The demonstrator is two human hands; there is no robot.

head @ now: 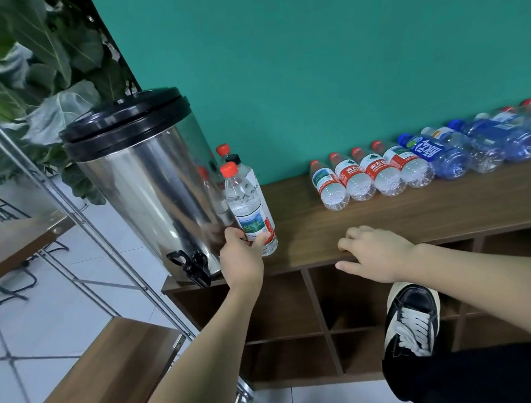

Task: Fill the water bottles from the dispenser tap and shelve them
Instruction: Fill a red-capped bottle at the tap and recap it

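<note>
A steel water dispenser [148, 185] with a black lid stands at the left end of the wooden shelf unit [386, 220], its black tap [193, 266] hanging over the front edge. My left hand [241, 257] grips the lower part of an upright red-capped water bottle [249, 209] right beside the dispenser. Two more capped bottles [230, 156] stand behind it. My right hand [376, 253] rests on the shelf top's front edge, fingers relaxed and holding nothing. Several empty bottles [382, 173] with red or blue caps lie in a row along the green wall.
Open cubbies [351, 296] sit under the shelf top. My shoe [411, 317] and dark trouser leg are in front of them at lower right. A metal rack with wooden boards [91, 380] stands at left, with a leafy plant [34, 70] behind the dispenser.
</note>
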